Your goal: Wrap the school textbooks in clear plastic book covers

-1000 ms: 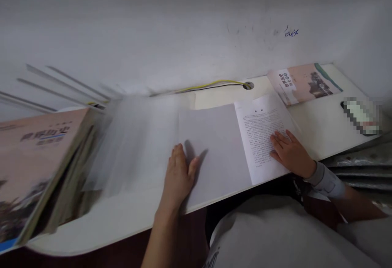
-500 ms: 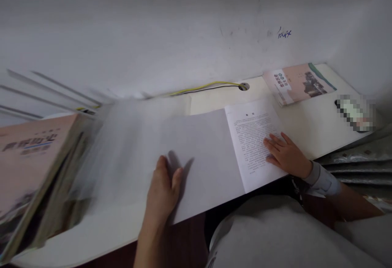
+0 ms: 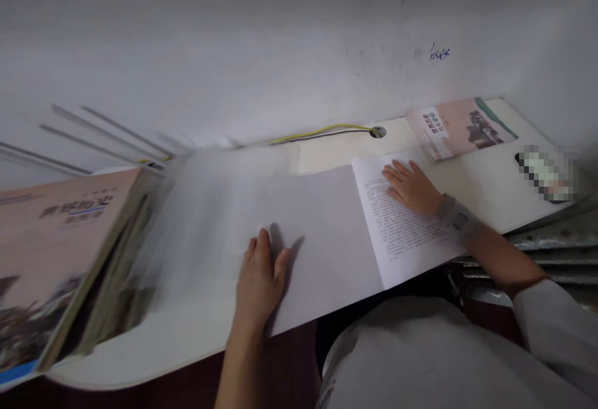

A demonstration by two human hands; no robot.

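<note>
An opened book (image 3: pixel 327 241) lies on the white desk near its front edge, a plain grey page on the left and a page of dense print (image 3: pixel 411 241) on the right. My left hand (image 3: pixel 261 272) rests at the left edge of the grey page, thumb apart from the fingers, holding nothing. Near the top of the printed page, my right hand (image 3: pixel 413 188) lies flat with its fingers spread, covering part of the text. A grey band (image 3: pixel 453 213) is round the right wrist.
A stack of books with a pink cover (image 3: pixel 70 228) stands at the left. Behind the open book lies a pink booklet (image 3: pixel 460 129); a blurred-out phone (image 3: pixel 544 175) is at the right. A yellow cable (image 3: pixel 322 130) runs along the wall into a desk hole (image 3: pixel 377 132).
My right hand has moved up the printed page, from its middle right side to near the top. My left hand stays at the grey page's edge. The view has shifted slightly.
</note>
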